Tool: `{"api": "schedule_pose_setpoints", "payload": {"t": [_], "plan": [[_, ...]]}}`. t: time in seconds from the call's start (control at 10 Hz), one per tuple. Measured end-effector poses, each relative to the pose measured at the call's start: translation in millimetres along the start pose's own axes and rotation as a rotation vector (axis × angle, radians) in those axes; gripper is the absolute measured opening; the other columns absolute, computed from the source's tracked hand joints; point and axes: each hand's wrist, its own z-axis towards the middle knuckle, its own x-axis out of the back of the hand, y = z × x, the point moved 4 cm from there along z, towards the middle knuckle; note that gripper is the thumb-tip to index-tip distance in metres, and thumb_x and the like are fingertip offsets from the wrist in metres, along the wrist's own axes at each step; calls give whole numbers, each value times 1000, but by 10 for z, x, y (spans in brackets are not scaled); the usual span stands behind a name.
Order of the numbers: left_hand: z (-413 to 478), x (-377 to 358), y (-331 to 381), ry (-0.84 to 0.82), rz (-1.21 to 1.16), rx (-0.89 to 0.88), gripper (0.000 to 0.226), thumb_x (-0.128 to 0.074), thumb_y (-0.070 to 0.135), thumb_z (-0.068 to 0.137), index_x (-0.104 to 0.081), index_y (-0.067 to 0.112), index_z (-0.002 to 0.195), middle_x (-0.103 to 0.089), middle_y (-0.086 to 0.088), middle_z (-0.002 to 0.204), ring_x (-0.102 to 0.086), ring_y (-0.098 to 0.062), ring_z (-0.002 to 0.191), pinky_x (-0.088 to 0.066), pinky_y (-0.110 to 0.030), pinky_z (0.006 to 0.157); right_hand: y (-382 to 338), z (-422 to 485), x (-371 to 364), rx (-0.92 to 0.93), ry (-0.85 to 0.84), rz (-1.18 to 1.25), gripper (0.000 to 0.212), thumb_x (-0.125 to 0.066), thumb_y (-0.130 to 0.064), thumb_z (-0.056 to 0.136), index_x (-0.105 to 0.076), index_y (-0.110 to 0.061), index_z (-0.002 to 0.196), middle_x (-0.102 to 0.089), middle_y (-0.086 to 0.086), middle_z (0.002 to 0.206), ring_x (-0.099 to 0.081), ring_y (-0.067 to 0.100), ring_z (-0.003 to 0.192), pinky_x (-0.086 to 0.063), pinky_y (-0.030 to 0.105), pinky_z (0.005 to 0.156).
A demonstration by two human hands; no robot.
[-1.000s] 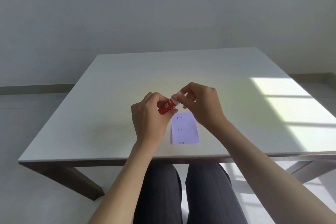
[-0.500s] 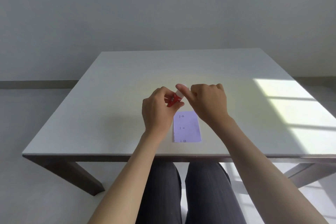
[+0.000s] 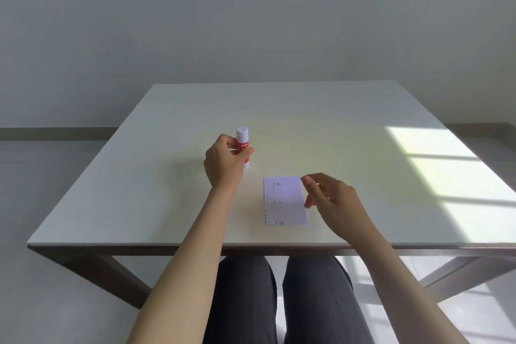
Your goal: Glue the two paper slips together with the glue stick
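A red glue stick (image 3: 243, 144) with its white cap on stands upright at the table's middle left, its base on or just above the surface, and my left hand (image 3: 224, 162) is closed around its red body. A white paper slip (image 3: 284, 200) with small printed marks lies flat near the front edge; a second slip's edge shows just under its bottom. My right hand (image 3: 329, 198) hovers at the slip's right edge with its fingers loosely apart and nothing in them.
The white table (image 3: 349, 126) has a bright sunlit patch (image 3: 452, 170) on its right side. Its front edge runs just above my knees (image 3: 279, 288). A plain wall stands behind the table.
Both hands were together on the glue stick above the slip. Now my left hand has carried the capped stick left and upright, and my right hand has let go and dropped beside the slip.
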Motion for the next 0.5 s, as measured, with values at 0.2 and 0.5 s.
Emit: {"api": "schedule_pose_setpoints", "payload": {"t": [0.2, 0.5], "plan": [[-41, -21, -84, -6, -10, -19, 23, -75, 28, 68, -54, 20, 72, -50, 24, 54, -54, -13, 66, -32, -22, 53, 31, -118, -55, -33, -70, 132, 16, -49, -35, 93, -64, -28, 91, -70, -7, 70, -68, 19, 81, -50, 29, 71], [-86, -76, -271, -190, 84, 47, 90, -81, 42, 62, -41, 13, 137, -54, -3, 135, -49, -21, 126, -41, -37, 101, -86, -131, -152, -49, -86, 134, 24, -56, -32, 90, -66, -22, 109, -71, 0, 88, -64, 12, 85, -42, 14, 64]]}}
